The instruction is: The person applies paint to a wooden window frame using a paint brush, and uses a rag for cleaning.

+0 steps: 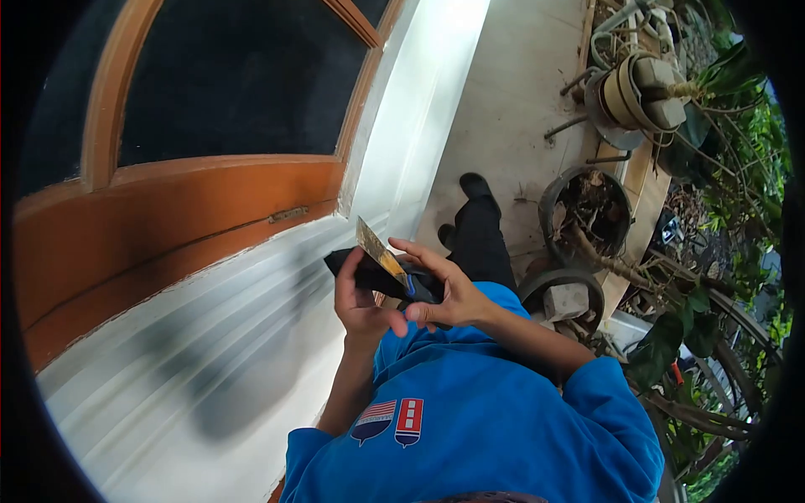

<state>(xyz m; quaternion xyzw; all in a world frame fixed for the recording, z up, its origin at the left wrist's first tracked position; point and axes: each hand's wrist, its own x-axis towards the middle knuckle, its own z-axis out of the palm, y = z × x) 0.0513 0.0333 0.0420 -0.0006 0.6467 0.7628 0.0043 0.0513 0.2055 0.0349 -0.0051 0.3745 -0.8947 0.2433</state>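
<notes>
"Wall first, as our biggest thing?"

"Yes: the white wall (151,402) fills eight o'clock, with the wooden frame (218,174) bordering dark panes at ten. We stand close beside them, our blue shirt (495,427) at six."

"And the pots?"

"The dark pot (545,205) sits between two and three o'clock, perhaps kept near the edge to leave us walking room. Just below it, towards four, a grey block (567,301) rests in another pot; we'd guess it serves as a weight, but we can't tell."

"Now our hands?"

"Near the middle, in front of our belly, probably to keep the work under our eyes. Our left hand (360,308), towards seven, has its fingers closed on a black piece (369,275), the thumb reaching out towards four. Our right hand (454,293), at four, has its fingers bent round the handle end, forefinger and thumb apart at their tips. How tightly the hidden fingers press, we can't tell."

"And what is the black piece?"

"Pouch or cloth, we can't say. It lies behind the blade, maybe shielding our left palm."

"Where's the scraper itself?"

"Between both hands: the scraper (387,260) slants to eleven, blade tip up and out, we judge to keep its edge off our skin."
</notes>
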